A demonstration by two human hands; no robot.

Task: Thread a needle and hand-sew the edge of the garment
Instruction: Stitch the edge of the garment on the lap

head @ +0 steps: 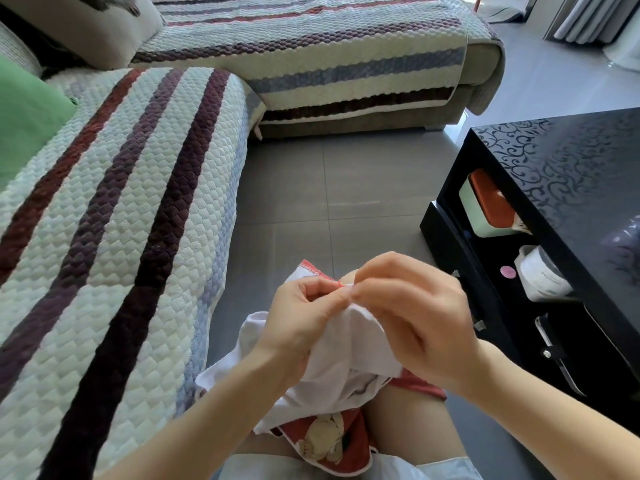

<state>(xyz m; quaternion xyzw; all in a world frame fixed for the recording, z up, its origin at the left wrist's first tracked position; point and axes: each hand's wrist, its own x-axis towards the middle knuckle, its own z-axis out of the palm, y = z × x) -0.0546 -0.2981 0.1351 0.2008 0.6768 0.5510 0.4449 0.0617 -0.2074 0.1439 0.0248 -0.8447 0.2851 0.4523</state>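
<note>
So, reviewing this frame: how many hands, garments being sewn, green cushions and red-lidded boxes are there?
Hands: 2, the left hand and right hand, both pinching the cloth edge
Garment: 1, on the lap
Green cushion: 1, on the sofa
Red-lidded box: 1, in the black table's shelf
Total: 5

Sofa left, table right, garment on lap between

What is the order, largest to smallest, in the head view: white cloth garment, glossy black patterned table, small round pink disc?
1. glossy black patterned table
2. white cloth garment, nearer the camera, so true size is unsure
3. small round pink disc, clearly smallest
</note>
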